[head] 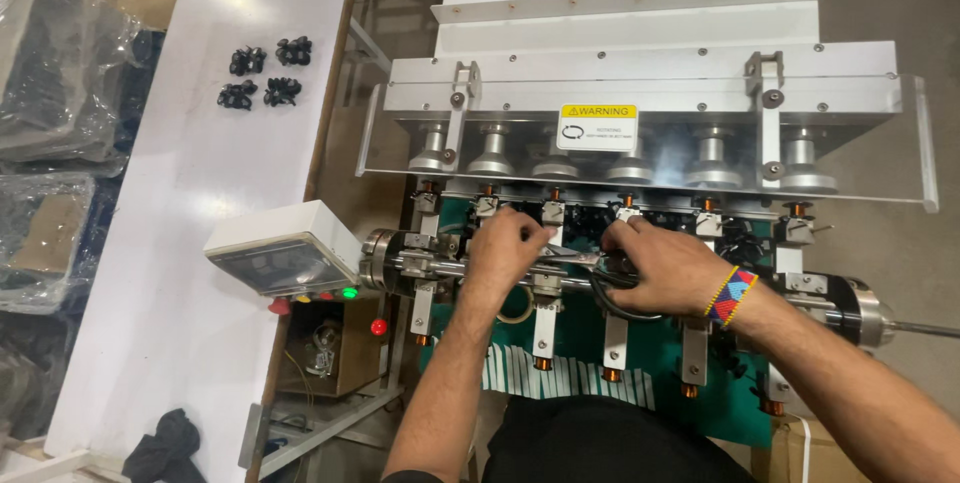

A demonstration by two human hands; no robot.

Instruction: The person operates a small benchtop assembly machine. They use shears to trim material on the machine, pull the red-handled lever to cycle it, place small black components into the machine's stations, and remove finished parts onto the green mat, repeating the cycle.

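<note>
Both hands work at the middle of a grey metal machine's horizontal steel shaft. The left hand has its fingers curled narrow, pinched on a small silver metal fitting on the shaft, just under the row of white clip blocks. The right hand cups a black looped cable against the same spot; its fingertips are hidden, so I cannot tell how tight the grip is. Four black coiled bundles lie well apart, near the far edge of the white table. Looks like a seating step; any further move needs steady fingertip alignment at the fitting.
</note>
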